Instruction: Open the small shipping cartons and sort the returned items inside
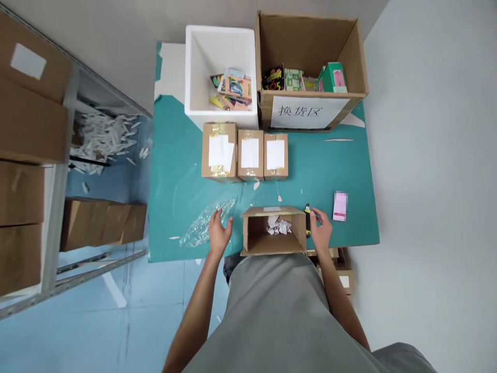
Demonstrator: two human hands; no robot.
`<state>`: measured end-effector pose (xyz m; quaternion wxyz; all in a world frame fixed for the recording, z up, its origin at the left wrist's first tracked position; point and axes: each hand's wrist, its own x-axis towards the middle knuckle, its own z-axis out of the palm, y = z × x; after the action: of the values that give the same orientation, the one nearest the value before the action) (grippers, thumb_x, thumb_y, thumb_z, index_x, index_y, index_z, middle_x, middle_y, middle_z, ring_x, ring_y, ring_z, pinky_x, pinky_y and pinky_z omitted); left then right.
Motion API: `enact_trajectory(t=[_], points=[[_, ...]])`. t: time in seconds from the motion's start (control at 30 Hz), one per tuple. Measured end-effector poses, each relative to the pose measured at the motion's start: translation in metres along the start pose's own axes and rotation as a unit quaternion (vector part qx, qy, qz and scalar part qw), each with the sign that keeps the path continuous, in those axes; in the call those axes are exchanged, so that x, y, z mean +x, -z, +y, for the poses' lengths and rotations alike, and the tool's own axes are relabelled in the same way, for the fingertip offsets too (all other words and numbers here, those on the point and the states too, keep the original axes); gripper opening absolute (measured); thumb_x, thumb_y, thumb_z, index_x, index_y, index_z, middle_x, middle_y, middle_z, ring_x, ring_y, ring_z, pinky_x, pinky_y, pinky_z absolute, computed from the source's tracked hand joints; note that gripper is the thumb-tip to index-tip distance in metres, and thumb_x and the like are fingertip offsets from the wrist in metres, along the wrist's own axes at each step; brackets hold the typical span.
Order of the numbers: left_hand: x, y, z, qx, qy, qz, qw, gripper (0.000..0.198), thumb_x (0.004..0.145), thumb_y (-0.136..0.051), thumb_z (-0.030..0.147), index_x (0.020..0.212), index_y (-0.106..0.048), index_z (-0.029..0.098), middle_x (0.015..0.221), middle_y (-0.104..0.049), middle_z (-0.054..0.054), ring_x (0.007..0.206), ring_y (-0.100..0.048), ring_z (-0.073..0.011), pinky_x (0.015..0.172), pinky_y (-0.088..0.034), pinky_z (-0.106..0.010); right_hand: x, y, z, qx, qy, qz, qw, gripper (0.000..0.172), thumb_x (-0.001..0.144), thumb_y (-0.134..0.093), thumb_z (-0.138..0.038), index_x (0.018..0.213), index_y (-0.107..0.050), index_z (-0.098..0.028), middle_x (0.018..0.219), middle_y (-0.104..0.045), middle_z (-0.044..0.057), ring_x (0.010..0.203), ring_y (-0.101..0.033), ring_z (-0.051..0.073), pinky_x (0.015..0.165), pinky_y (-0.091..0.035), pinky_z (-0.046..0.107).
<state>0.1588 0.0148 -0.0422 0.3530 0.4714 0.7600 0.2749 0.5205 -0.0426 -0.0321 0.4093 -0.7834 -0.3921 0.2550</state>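
Box [272, 244] apparently opened; left hand [219, 235] wide, nine o'clock; right hand [321, 232], three o'clock, grip on cutter [308, 224] unclear; paper [280, 227] calls for inward reach.

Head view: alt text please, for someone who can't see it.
A person's left hand, by clear crinkled plastic, and right hand, beside a black-and-yellow cutter, flank an open brown cardboard box holding crumpled white paper on a teal table. Behind stand three brown cartons, a white foam bin and a larger cardboard box.
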Motion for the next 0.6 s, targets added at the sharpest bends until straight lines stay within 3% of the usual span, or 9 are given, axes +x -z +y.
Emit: enact_trajectory(t=[0.07, 0.13, 0.27, 0.37, 0.5, 0.6], points=[[-0.004, 0.003, -0.001, 0.014, -0.009, -0.027, 0.999, 0.049, 0.098, -0.076, 0.058, 0.129, -0.076, 0.019, 0.143, -0.076, -0.023, 0.148, -0.067, -0.0426, 0.131, -0.048, -0.062, -0.017, 0.007, -0.004, -0.015, 0.024, 0.006, 1.000, 0.044, 0.106, -0.064, -0.060, 0.122, -0.082, -0.023, 0.128, -0.084, 0.016, 0.120, -0.080, 0.032, 0.104, -0.067, 0.052], [-0.014, 0.006, 0.012, 0.009, -0.047, -0.041, 0.998, 0.044, 0.107, -0.065, 0.059, 0.128, -0.076, 0.022, 0.131, -0.081, -0.018, 0.128, -0.077, -0.0353, 0.113, -0.063, -0.054, -0.032, 0.012, -0.014, -0.033, 0.056, 0.003, 0.998, 0.041, 0.108, -0.063, -0.057, 0.121, -0.082, -0.023, 0.127, -0.083, 0.015, 0.118, -0.079, 0.029, 0.102, -0.067, 0.047], [-0.050, 0.009, 0.051, -0.020, -0.145, -0.036, 0.989, 0.037, 0.112, -0.062, 0.056, 0.122, -0.076, 0.023, 0.119, -0.083, -0.011, 0.111, -0.080, -0.0256, 0.096, -0.067, -0.038, -0.058, 0.016, -0.034, -0.062, 0.110, -0.059, 0.990, 0.033, 0.112, -0.060, -0.048, 0.109, -0.082, -0.024, 0.112, -0.084, 0.011, 0.100, -0.078, 0.025, 0.094, -0.066, 0.041], [-0.077, 0.003, 0.063, -0.036, -0.182, -0.061, 0.981, 0.031, 0.111, -0.068, 0.051, 0.124, -0.076, 0.024, 0.119, -0.083, -0.010, 0.102, -0.081, -0.0229, 0.090, -0.067, -0.035, -0.071, 0.011, -0.044, -0.077, 0.148, -0.092, 0.982, 0.029, 0.113, -0.059, -0.041, 0.108, -0.082, -0.024, 0.110, -0.083, 0.010, 0.099, -0.078, 0.025, 0.095, -0.065, 0.040], [-0.089, -0.025, 0.054, -0.007, -0.218, -0.155, 0.964, 0.032, 0.113, -0.064, 0.043, 0.137, -0.073, 0.023, 0.133, -0.079, -0.014, 0.109, -0.081, -0.0252, 0.094, -0.068, -0.038, -0.082, 0.002, -0.050, -0.097, 0.170, -0.131, 0.972, 0.029, 0.116, -0.054, -0.035, 0.119, -0.082, -0.024, 0.122, -0.082, 0.012, 0.110, -0.079, 0.026, 0.101, -0.064, 0.040], [-0.076, -0.062, 0.048, 0.088, -0.286, -0.269, 0.916, 0.042, 0.108, -0.075, 0.042, 0.143, -0.072, 0.020, 0.144, -0.073, -0.022, 0.122, -0.078, -0.0320, 0.101, -0.066, -0.043, -0.082, -0.005, -0.051, -0.197, 0.140, -0.220, 0.945, 0.032, 0.115, -0.057, -0.027, 0.138, -0.077, -0.021, 0.135, -0.078, 0.016, 0.118, -0.080, 0.030, 0.102, -0.063, 0.041]])
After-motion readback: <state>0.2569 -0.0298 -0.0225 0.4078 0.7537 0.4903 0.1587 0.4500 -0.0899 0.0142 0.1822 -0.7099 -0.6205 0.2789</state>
